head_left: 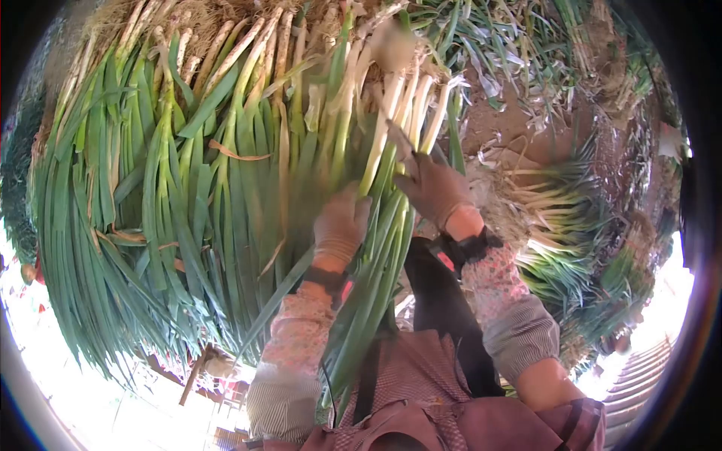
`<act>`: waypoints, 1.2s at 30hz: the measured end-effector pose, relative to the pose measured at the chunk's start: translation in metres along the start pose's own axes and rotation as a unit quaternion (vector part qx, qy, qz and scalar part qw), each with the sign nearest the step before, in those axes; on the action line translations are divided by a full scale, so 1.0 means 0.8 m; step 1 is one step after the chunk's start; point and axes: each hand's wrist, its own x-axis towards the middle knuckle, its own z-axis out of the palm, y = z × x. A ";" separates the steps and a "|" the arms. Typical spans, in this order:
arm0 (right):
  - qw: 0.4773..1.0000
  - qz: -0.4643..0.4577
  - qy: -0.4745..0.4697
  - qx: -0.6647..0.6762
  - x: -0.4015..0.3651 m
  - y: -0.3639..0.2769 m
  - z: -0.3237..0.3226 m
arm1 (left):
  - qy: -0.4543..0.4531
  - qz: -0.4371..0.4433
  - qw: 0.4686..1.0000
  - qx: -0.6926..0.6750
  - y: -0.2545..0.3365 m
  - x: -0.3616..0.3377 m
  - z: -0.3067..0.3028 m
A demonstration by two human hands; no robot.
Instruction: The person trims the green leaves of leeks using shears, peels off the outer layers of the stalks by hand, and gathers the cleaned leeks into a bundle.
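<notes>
Long green onions with pale stems and rooty ends cover a heap [188, 173] in front of me and to my left. My left hand [342, 222], in a thin work glove, is closed around the leaves just below the white stem of a green onion [382, 139]. My right hand [438, 188], gloved too, has its fingers wrapped round the handle of a knife [401, 143]. The blade points up and left, beside the white stems. More long green leaves [368, 278] run down between my forearms toward my lap.
To the right, a bundle of trimmed green onions [553, 214] lies on the ground. Loose leaf scraps [504, 45] are strewn over bare soil [496, 124] at the upper right. Another bunch [628, 263] lies at the far right.
</notes>
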 end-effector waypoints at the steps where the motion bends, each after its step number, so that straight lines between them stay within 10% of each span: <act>1: 1.000 -0.024 -0.013 -0.015 -0.010 -0.003 0.000 | -0.010 -0.001 0.997 0.071 0.010 0.002 -0.013; 6: 0.995 -0.092 -0.019 -0.041 -0.039 -0.008 0.019 | 0.141 0.033 0.963 0.229 0.003 0.047 -0.054; 18: 0.992 -0.103 -0.056 0.046 -0.034 0.000 0.015 | 0.061 -0.073 0.955 0.281 0.023 0.149 -0.067; 29: 0.990 -0.104 -0.030 0.095 -0.043 0.025 0.012 | -0.062 -0.144 0.979 0.133 0.020 0.192 -0.076; 36: 0.992 -0.102 -0.033 0.070 -0.060 0.028 0.012 | 0.099 -0.131 0.965 -0.204 0.027 0.258 -0.221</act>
